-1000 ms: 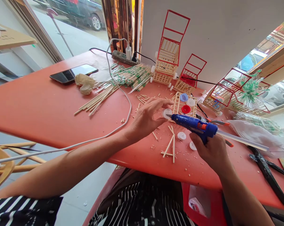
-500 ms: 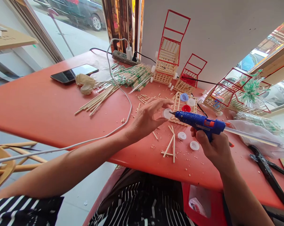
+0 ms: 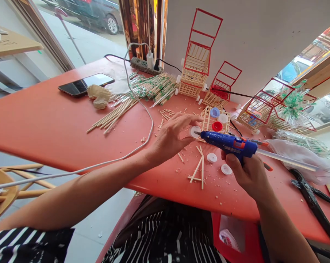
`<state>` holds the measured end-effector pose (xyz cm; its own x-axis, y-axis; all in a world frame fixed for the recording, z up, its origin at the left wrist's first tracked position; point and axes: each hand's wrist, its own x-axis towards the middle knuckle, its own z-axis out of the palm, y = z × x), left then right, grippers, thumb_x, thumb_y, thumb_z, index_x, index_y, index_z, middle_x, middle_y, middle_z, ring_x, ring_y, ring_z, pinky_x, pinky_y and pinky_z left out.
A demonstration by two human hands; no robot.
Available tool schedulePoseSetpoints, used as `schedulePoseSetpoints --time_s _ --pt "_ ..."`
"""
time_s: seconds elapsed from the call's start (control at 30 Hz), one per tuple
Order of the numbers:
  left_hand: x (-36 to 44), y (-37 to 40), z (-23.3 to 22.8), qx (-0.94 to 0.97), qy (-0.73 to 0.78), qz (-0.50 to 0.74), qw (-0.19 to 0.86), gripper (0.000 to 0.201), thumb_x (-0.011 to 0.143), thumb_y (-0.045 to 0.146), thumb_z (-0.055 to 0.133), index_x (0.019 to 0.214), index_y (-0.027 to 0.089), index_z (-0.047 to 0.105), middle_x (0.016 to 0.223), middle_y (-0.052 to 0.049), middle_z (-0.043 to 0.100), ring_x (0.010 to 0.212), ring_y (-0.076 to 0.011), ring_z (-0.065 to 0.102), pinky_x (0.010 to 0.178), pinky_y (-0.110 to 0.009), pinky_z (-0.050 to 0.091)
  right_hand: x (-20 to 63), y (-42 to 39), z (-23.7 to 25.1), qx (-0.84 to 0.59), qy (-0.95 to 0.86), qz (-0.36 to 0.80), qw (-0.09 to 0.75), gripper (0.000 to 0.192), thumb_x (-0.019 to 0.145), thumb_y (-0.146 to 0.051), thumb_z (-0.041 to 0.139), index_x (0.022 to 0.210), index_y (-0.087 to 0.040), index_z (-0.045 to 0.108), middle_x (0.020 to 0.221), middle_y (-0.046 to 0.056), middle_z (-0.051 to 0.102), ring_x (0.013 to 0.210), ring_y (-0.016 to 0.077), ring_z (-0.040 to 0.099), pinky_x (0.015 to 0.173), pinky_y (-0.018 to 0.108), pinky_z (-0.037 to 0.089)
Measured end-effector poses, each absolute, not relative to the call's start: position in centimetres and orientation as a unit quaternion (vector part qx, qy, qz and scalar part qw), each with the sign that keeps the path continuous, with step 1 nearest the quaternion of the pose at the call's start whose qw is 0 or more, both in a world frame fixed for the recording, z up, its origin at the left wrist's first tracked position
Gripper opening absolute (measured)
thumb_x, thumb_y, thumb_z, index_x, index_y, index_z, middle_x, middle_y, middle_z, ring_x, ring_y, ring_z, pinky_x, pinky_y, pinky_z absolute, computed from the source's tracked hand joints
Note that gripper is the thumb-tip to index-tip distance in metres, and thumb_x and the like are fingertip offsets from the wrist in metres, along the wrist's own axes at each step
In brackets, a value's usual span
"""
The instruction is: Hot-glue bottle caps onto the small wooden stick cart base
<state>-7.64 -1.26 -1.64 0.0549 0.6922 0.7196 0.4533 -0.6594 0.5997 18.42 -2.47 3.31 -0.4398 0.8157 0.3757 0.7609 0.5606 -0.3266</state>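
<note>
Between the thumb and fingers of my left hand [image 3: 172, 137] is a white bottle cap [image 3: 192, 132]. A blue hot glue gun [image 3: 225, 141] is gripped in my right hand [image 3: 248, 173], with its nozzle tip at the cap and a clear glue stick [image 3: 285, 159] out of its back. Just behind the nozzle, a small stick basket [image 3: 206, 122] holds a red cap [image 3: 217, 126], a blue cap [image 3: 214, 112] and a white one. Two more white caps lie below the glue gun, one of them a lid-like disc [image 3: 211, 157]. Near them is a loose arrangement of cut sticks [image 3: 197, 170].
Several stick carts with red handles, such as the tall cart [image 3: 197, 62], stand along the wall. Wrapped chopsticks [image 3: 154, 89], a phone [image 3: 85, 84] and a power strip [image 3: 145, 67] are further left. A white cable [image 3: 151, 126] crosses the table; black cutters [image 3: 310, 193] lie right.
My right hand has brought the glue gun slightly left and down, so its nozzle reaches further over the white cap. My left hand stays almost still.
</note>
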Motion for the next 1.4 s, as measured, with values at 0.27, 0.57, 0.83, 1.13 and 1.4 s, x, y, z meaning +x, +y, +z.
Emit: schedulePoseSetpoints --time_s 0.27,0.57,0.83,1.13,1.4 --pt "-7.6 -1.2 -1.7 0.721 0.387 0.567 0.097 0.040 0.090 0.011 0.078 0.127 0.021 0.068 0.114 -0.005 0.080 0.112 -0.0215 0.073 0.102 -0.037 0.056 18.7 -2.3 3.1 -0.471 -0.845 0.057 0.245 0.056 0.102 -0.072 0.045 0.077 -0.023 0.061 0.059 0.004 0.059 0.050 0.0184 0.051 0.049 0.034 0.032" --pt "-7.6 -1.1 -1.9 0.724 0.383 0.566 0.093 0.041 0.089 0.010 0.079 0.127 0.021 0.068 0.114 -0.005 0.080 0.112 -0.0219 0.073 0.101 -0.038 0.056 18.2 -2.4 3.4 -0.480 -0.840 0.041 0.249 0.059 0.100 -0.074 0.043 0.066 -0.026 0.050 0.050 0.000 0.048 0.044 0.0170 0.043 0.047 0.033 0.027" --pt "-7.5 -1.3 -1.6 0.714 0.389 0.574 0.100 0.040 0.088 0.011 0.080 0.125 0.020 0.068 0.112 -0.004 0.080 0.110 -0.0205 0.073 0.102 -0.036 0.055 17.6 -2.4 4.2 -0.465 -0.847 0.007 0.255 0.067 0.100 -0.081 0.036 0.057 -0.029 0.031 0.043 -0.004 0.033 0.040 0.0138 0.033 0.046 0.033 0.021" --pt "-7.6 -1.3 -1.6 0.715 0.398 0.566 0.099 0.035 0.090 0.014 0.078 0.124 0.021 0.069 0.112 -0.004 0.079 0.110 -0.0214 0.073 0.101 -0.037 0.055 17.5 -2.6 3.7 -0.473 -0.843 0.017 0.255 0.066 0.098 -0.080 0.039 0.058 -0.029 0.027 0.044 -0.005 0.026 0.041 0.0130 0.026 0.045 0.034 0.018" --pt "-7.5 -1.4 -1.6 0.722 0.390 0.562 0.098 0.041 0.088 0.009 0.079 0.126 0.021 0.068 0.111 -0.004 0.080 0.110 -0.0217 0.073 0.100 -0.036 0.055 17.9 -2.4 3.9 -0.471 -0.843 0.040 0.255 0.061 0.099 -0.076 0.044 0.061 -0.028 0.037 0.045 -0.004 0.037 0.040 0.0137 0.035 0.045 0.032 0.023"
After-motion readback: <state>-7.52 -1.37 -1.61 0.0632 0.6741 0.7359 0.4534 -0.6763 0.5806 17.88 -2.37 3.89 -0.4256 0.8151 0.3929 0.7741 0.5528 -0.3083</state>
